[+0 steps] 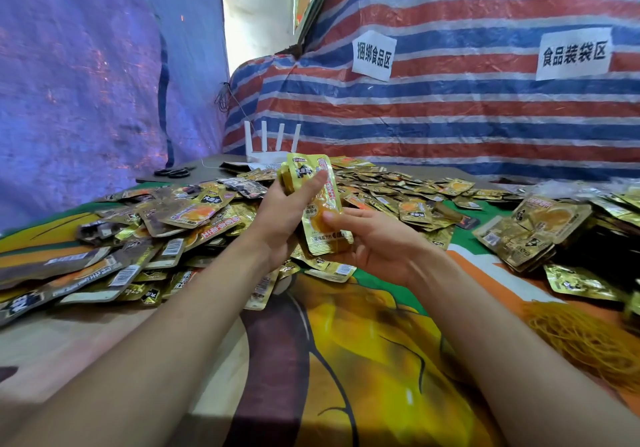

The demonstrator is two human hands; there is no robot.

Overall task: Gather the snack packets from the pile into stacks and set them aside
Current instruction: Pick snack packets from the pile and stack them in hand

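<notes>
View from a head-worn camera looking down at two bare forearms over a table (86, 339) draped in a cloth printed in orange, green and yellow. The left hand (284, 211) grips a small bundle of snack packets (317, 204), fingers curled round its upper part and the thumb lying across the front. The bundle stands nearly upright, raised above the table at the centre of the view. The right hand (374, 242) pinches the bundle's lower end, thumb pressed on the front and fingers underneath. The packets are shiny gold foil with a picture of orange food, a dark logo badge and a red band of characters too blurred to read. Behind and left of the hands sprawls the loose pile (156, 231) of the same packets, some face down showing white barcode labels. At the right, well apart from the hands, gathered stacks (530, 235) lie on the table, and nearer the camera is a heap of yellow-orange rubber bands (588, 335). At the far edge of the table stand a white router (270, 145) with four antennas and black scissors (173, 171). A red, white and blue striped tarp (450, 117) carries two white paper signs: "捆绑食品区" (374, 55) and "食品装袋区" (573, 53). A blue tarp (86, 82) hangs at the left.
</notes>
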